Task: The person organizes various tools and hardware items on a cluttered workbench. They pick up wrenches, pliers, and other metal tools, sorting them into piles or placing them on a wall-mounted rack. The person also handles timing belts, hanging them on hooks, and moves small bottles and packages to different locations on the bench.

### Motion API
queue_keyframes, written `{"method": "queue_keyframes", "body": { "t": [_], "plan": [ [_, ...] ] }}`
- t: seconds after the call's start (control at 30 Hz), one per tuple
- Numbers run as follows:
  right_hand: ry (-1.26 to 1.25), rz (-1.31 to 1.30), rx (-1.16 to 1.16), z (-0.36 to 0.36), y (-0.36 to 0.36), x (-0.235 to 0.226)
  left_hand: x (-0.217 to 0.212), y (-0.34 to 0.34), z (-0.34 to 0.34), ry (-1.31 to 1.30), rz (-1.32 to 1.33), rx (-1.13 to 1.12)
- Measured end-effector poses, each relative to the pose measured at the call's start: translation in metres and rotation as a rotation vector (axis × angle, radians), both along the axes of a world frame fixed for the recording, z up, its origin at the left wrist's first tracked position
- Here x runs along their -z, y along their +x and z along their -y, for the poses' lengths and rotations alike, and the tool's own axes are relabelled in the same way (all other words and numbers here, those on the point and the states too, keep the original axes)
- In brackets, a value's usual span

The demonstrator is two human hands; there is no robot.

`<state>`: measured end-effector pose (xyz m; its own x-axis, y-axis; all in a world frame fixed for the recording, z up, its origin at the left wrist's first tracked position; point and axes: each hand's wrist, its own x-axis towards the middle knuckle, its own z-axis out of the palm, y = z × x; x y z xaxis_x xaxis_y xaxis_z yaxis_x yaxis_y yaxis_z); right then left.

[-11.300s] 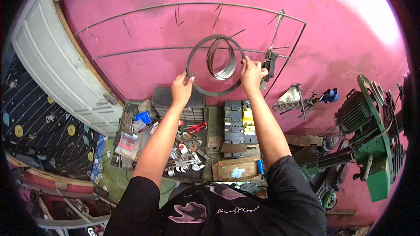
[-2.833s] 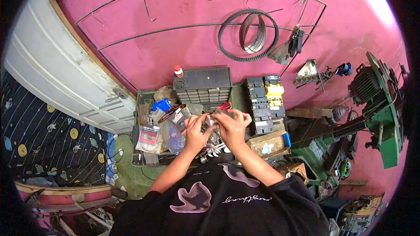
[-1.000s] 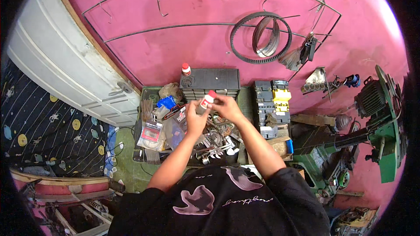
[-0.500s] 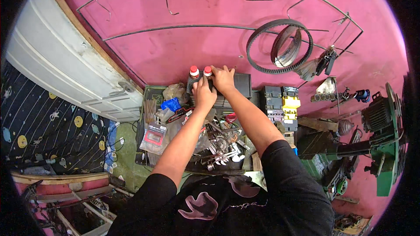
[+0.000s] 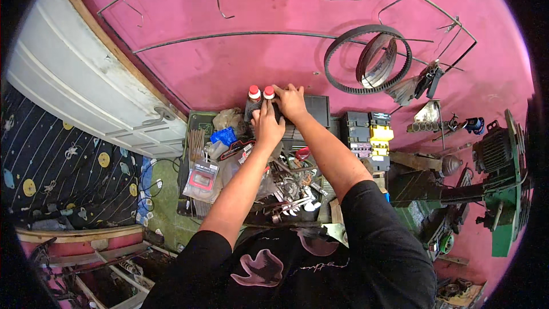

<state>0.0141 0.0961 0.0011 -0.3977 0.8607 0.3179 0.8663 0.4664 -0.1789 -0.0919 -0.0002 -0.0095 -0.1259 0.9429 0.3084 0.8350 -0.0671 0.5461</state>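
Two small bottles with red caps stand side by side on a dark box top against the wall: a left bottle [image 5: 254,95] and a right bottle [image 5: 269,92]. My left hand [image 5: 267,128] closes on the right bottle from the near side, fingers pointing up toward its neck. From the right, my right hand [image 5: 291,103] reaches over with its thumb and fingers bent against the same bottle near its cap. Both hands hide most of its body. Behind my right hand lies the flat dark lid of a box [image 5: 317,110].
The tray [image 5: 197,120] is crowded with metal rods [image 5: 196,144], a blue plastic packet [image 5: 223,136], a packaged part [image 5: 201,179] and several wrenches [image 5: 294,205]. Black and yellow organiser boxes [image 5: 380,133] stand right. Belts [image 5: 368,59] hang above; a green drill press [image 5: 503,189] is far right.
The right bottle has shifted slightly left, closer to the left bottle, with both hands staying at it.
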Motion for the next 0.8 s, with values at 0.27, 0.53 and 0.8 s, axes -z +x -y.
{"method": "queue_keyframes", "body": {
  "t": [0.27, 0.53, 0.8],
  "plan": [
    [-0.057, 0.062, 0.022, -0.004, -0.013, -0.004, -0.003, 0.005, 0.004, -0.034, -0.042, -0.028],
    [0.090, -0.275, 0.124, 0.034, 0.012, -0.016, -0.004, -0.011, 0.025, 0.094, -0.014, 0.014],
    [0.171, -0.669, 0.611, 0.188, 0.107, 0.102, 0.063, -0.007, 0.114, 0.103, 0.103, 0.097]
  ]
}}
